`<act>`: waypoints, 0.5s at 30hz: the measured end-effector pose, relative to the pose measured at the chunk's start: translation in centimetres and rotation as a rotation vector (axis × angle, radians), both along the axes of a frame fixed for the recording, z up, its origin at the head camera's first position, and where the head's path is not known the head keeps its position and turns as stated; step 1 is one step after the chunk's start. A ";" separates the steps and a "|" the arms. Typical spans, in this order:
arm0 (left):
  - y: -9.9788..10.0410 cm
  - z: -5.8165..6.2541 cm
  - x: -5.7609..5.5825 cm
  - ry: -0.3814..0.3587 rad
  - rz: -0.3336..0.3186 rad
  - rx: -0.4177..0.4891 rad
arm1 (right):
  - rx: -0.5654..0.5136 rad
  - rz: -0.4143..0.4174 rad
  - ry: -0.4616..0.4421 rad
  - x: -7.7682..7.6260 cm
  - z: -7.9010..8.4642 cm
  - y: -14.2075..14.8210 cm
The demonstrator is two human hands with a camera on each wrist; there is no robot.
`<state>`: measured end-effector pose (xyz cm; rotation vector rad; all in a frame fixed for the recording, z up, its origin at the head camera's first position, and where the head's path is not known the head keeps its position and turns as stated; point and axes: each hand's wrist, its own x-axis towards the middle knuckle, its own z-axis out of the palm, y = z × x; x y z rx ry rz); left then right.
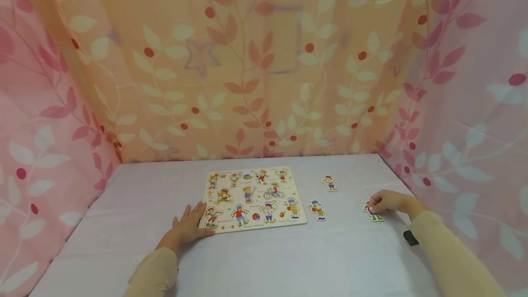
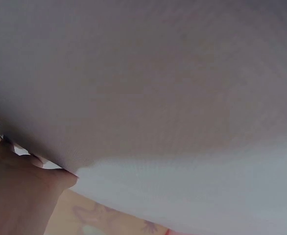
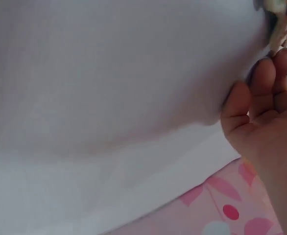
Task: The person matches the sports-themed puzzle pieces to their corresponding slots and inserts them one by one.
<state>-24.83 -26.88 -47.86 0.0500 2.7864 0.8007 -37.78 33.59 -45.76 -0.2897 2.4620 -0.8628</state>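
A wooden picture puzzle board with small sports figures lies flat on the white table. My left hand rests at its left edge, fingers spread and thumb at the near left corner; the left wrist view catches only part of this hand. Over to the right, my right hand pinches a figure-shaped puzzle piece between thumb and fingertips, close to the tabletop. In the right wrist view, a part of that piece shows at the fingertips, the rest cut off by the frame edge.
Between board and right hand lie two loose figure pieces, a nearer one and a farther one. A small dark object sits by the right forearm. Leaf-patterned curtains enclose the table at back and sides.
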 end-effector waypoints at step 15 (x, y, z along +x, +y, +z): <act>0.4 0.6 0.2 -0.007 0.008 -0.026 | -0.162 -0.154 0.105 0.3 1.0 -5.2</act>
